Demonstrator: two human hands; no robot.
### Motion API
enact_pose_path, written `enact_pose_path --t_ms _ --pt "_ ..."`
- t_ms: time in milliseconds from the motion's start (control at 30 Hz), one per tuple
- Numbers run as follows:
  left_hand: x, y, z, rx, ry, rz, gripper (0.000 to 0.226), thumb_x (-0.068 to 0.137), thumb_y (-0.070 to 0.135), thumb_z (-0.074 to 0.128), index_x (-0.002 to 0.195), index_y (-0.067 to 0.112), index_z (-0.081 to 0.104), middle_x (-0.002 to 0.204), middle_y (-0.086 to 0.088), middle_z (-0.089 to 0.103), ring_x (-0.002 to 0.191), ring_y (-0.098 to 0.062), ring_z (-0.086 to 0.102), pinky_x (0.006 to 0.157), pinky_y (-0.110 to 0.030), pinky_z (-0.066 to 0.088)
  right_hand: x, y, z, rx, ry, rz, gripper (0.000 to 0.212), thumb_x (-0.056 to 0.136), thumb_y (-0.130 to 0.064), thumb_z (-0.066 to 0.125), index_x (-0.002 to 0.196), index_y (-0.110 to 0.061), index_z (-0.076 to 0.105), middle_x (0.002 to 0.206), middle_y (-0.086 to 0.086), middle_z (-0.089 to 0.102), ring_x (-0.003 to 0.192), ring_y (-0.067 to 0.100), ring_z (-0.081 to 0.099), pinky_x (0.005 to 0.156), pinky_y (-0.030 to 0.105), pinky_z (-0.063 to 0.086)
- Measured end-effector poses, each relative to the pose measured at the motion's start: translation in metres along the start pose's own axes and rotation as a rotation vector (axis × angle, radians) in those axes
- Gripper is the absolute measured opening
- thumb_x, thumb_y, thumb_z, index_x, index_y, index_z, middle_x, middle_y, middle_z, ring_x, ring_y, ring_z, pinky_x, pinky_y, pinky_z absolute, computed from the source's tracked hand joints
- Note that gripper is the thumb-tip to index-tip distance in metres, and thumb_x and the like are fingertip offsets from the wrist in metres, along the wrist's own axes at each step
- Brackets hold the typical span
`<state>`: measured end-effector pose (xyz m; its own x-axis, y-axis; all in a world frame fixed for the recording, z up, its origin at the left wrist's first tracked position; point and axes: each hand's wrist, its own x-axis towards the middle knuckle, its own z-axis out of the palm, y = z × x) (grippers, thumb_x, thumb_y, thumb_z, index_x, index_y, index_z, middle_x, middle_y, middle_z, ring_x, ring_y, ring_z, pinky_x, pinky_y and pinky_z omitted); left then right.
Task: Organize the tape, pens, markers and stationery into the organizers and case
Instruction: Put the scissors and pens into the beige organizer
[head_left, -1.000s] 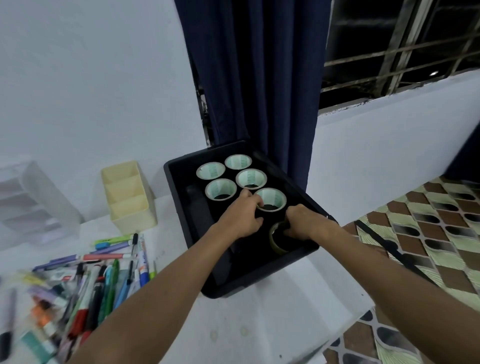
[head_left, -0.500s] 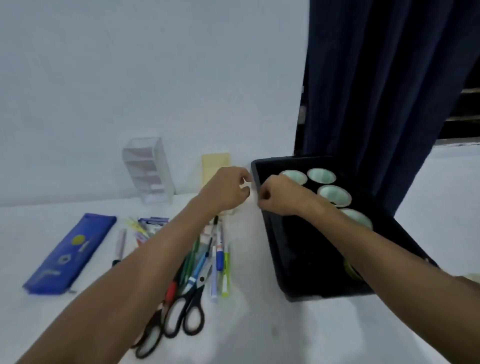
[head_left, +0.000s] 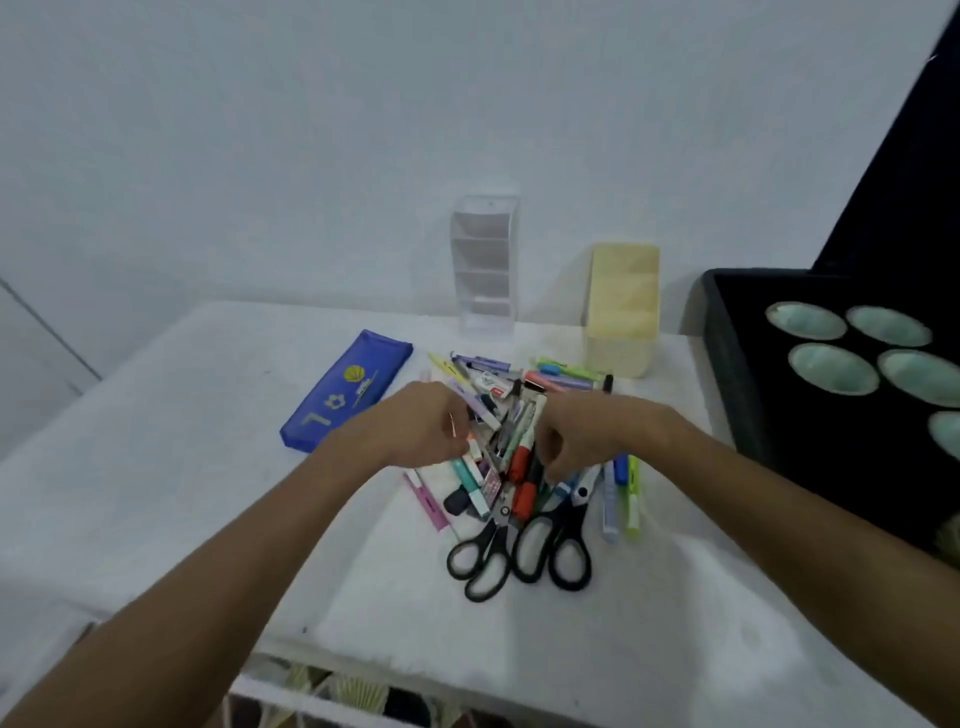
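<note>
A pile of pens and markers (head_left: 524, 415) lies in the middle of the white table, with two black-handled scissors (head_left: 519, 551) at its near edge. My left hand (head_left: 415, 431) hovers on the pile's left side with curled fingers. My right hand (head_left: 587, 431) is on the pile's right side, fingers curled down beside a red marker (head_left: 522, 457). Blur hides whether either hand grips a pen. A blue pencil case (head_left: 345, 389) lies to the left. A clear organizer (head_left: 485, 265) and a cream organizer (head_left: 621, 306) stand at the back. Tape rolls (head_left: 831, 366) sit in the black tray (head_left: 727, 353).
The wall runs close behind the organizers. A dark curtain (head_left: 909, 171) hangs above the tray at the right. The table's near edge (head_left: 415, 670) runs below the scissors, with patterned floor under it.
Both hands left the black tray and moved left over the pen pile. The view swung left, so the tray sits at the right edge and the pencil case is near the middle.
</note>
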<state>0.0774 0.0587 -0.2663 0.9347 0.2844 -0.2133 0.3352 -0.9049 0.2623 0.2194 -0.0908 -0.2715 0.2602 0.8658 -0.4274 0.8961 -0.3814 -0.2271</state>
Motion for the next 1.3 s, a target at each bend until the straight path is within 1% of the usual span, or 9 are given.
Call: enact_pose_path --t_ms 167,333,567,700,867,1000,1100,1233,1300 --pt "-0.044 0.007 0.046 -0.082 -0.149 0.09 0.026 0.075 0.043 0.074 0.08 0.02 0.065 0.079 0.006 0.064 0.07 -0.007 0.058 0.061 -0.02 0.045 -0.033 -0.002 0.045 0.045 -0.02 0.023 0.035 0.075 -0.037 0.077 0.103 -0.017 0.068 0.091 -0.006 0.062 0.081 0.012 0.057 0.071 0.025 0.049" --pt "-0.063 0.005 0.081 -0.043 -0.154 0.196 0.05 0.068 0.054 0.075 0.107 0.027 0.06 0.1 0.007 0.051 0.089 -0.013 0.052 0.077 -0.033 0.048 -0.052 -0.014 0.088 0.062 0.11 -0.003 0.056 0.076 -0.045 0.073 0.125 -0.024 0.056 0.111 -0.004 0.049 0.096 0.014 0.052 0.081 0.03 0.051" --pt "-0.07 0.018 0.089 0.11 -0.053 0.163 0.058 0.079 0.048 0.065 0.129 0.029 0.045 0.116 0.005 0.05 0.102 -0.015 0.053 0.082 -0.032 0.05 -0.056 -0.024 0.116 -0.035 0.282 -0.03 0.033 0.085 -0.035 0.061 0.115 -0.024 0.062 0.11 0.005 0.04 0.091 0.025 0.053 0.076 0.037 0.051" --pt "-0.066 0.023 0.08 0.099 -0.008 0.131 0.056 0.072 0.05 0.063 0.124 0.031 0.048 0.107 0.007 0.057 0.097 -0.016 0.056 0.079 -0.033 0.052 -0.057 -0.027 0.12 -0.085 0.333 -0.036 0.026 0.081 -0.028 0.06 0.105 -0.018 0.062 0.111 0.006 0.04 0.08 0.027 0.053 0.069 0.04 0.053" --pt "-0.05 0.026 0.039 -0.303 0.142 0.13 0.015 0.079 0.04 0.062 0.088 0.029 0.069 0.079 0.014 0.067 0.075 0.0 0.06 0.063 -0.016 0.047 -0.064 -0.025 0.091 0.03 0.546 -0.002 0.024 0.088 -0.026 0.055 0.109 -0.014 0.051 0.122 0.004 0.037 0.082 0.02 0.052 0.071 0.032 0.051" --pt "-0.024 0.03 0.0 -0.474 0.263 0.052 0.035 0.089 0.044 0.053 0.079 0.015 0.071 0.072 -0.006 0.068 0.063 -0.008 0.063 0.061 -0.02 0.046 -0.065 -0.01 0.049 0.332 0.729 0.087 0.021 0.095 -0.02 0.05 0.114 -0.011 0.054 0.111 0.0 0.04 0.081 0.014 0.052 0.072 0.014 0.041" --pt "-0.002 0.037 -0.032 -0.555 0.279 -0.004 0.055 0.084 0.053 0.052 0.089 0.001 0.069 0.081 -0.017 0.07 0.059 -0.012 0.067 0.058 -0.025 0.052 -0.065 0.006 0.014 0.389 0.778 0.163 0.007 0.097 -0.021 0.048 0.095 -0.017 0.053 0.094 0.001 0.046 0.072 0.005 0.048 0.067 0.004 0.038" --pt "0.019 0.051 -0.08 -0.598 0.256 -0.018 0.043 0.085 0.05 0.056 0.086 0.011 0.074 0.081 -0.012 0.073 0.06 -0.019 0.069 0.056 -0.029 0.056 -0.073 0.02 -0.028 0.482 0.746 0.214 0.02 0.096 -0.029 0.048 0.099 -0.012 0.059 0.098 0.008 0.064 0.08 0.024 0.065 0.078 0.043 0.057" --pt "0.028 0.058 -0.101 -0.627 0.23 0.008 0.04 0.087 0.049 0.058 0.09 0.012 0.073 0.083 -0.013 0.072 0.061 -0.019 0.066 0.058 -0.029 0.056 -0.081 0.022 -0.047 0.543 0.758 0.214 0.018 0.095 -0.027 0.05 0.1 -0.015 0.061 0.095 0.004 0.068 0.077 0.022 0.069 0.077 0.045 0.058"
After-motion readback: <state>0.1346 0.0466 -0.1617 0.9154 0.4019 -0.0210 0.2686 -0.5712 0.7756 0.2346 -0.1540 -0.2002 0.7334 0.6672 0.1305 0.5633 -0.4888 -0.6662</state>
